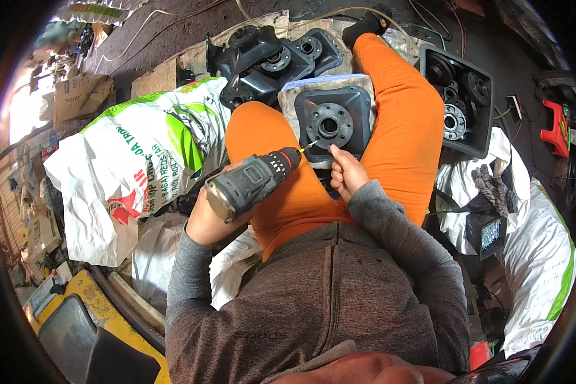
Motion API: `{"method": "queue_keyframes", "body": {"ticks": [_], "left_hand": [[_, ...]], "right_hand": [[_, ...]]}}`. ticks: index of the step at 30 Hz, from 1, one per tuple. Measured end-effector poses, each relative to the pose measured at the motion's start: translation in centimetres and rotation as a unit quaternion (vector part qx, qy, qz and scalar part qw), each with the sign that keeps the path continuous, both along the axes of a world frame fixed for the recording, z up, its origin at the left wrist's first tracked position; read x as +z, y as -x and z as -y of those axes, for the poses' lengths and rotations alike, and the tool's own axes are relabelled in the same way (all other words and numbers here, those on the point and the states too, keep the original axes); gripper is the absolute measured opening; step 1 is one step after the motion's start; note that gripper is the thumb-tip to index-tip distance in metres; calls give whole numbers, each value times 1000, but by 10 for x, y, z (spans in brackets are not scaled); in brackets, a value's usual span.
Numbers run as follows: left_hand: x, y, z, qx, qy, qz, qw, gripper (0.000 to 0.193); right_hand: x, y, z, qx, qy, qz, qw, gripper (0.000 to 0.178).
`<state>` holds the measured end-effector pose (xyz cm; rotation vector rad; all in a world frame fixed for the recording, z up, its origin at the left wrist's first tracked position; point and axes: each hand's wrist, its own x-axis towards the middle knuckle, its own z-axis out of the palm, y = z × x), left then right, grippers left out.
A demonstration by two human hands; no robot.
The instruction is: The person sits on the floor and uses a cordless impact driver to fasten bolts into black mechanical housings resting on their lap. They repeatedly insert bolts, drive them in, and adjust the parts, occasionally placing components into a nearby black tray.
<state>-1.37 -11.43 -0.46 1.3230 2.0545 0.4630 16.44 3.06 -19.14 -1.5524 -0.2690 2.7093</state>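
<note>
My left hand (pixel 206 221) is wrapped around the grip of a dark grey cordless drill (pixel 253 181), whose body hides most of the fingers. The drill's thin bit points right and away, its tip at the near-left side of a round metal flange (pixel 329 125) with a ring of holes. That flange sits in a black square housing (pixel 360 102), between my knees on a cloth-covered support (pixel 289 107). Just near the housing's front edge, my right hand (pixel 347 171) is closed, thumb against curled fingers. Whatever it may pinch is too small to make out.
More black housings (pixel 257 59) with flanges lie beyond my left knee. A black crate (pixel 486 137) of similar parts stands right. White sacks (pixel 134 150) flank me. Farther right are grey gloves (pixel 493 187), a small box of screws (pixel 489 234) and a red tool (pixel 557 128).
</note>
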Motion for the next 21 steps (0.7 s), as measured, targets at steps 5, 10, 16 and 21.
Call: {"method": "queue_keyframes", "body": {"ticks": [5, 10, 16, 21], "left_hand": [[3, 0, -17, 56, 14, 71, 996, 48], [-5, 8, -21, 45, 38, 115, 992, 55], [-6, 9, -32, 39, 44, 128, 990, 53], [-7, 13, -49, -37, 64, 102, 992, 55]], "right_hand": [[-20, 12, -1, 26, -75, 9, 997, 30], [-25, 13, 1, 25, -123, 26, 992, 24], [-17, 11, -2, 32, -120, 2, 992, 24], [-15, 7, -3, 21, -108, -4, 994, 21]]}}
